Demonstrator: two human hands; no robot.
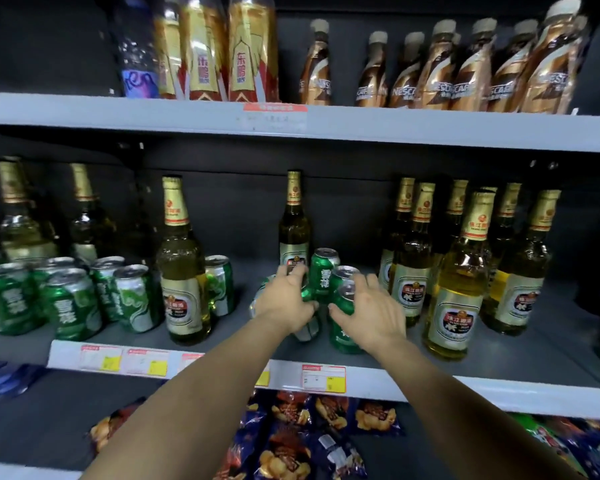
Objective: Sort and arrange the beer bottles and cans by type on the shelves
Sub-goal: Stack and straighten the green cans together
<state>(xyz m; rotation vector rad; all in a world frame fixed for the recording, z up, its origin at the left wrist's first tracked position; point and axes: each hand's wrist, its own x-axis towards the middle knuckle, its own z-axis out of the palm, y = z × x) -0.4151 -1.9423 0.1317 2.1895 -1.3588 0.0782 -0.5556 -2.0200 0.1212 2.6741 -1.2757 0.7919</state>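
Several green beer cans (323,271) stand bunched at the middle of the grey middle shelf (465,388). My left hand (286,301) reaches into the bunch from the left, its fingers curled round one green can (307,293). My right hand (373,315) comes in from the right; thumb and fingers wrap another green can (346,301). A tall beer bottle (293,226) stands right behind the bunch. Another bottle (181,271) stands to the left among a larger group of green cans (66,303). Several matching bottles (459,289) crowd the right side.
The top shelf carries gold-labelled drink bottles (243,53) and brown coffee bottles (440,71). Snack bags (291,441) lie on the shelf below. More beer bottles (18,216) stand at the back left. Bare shelf shows between the middle bunch and the left bottle.
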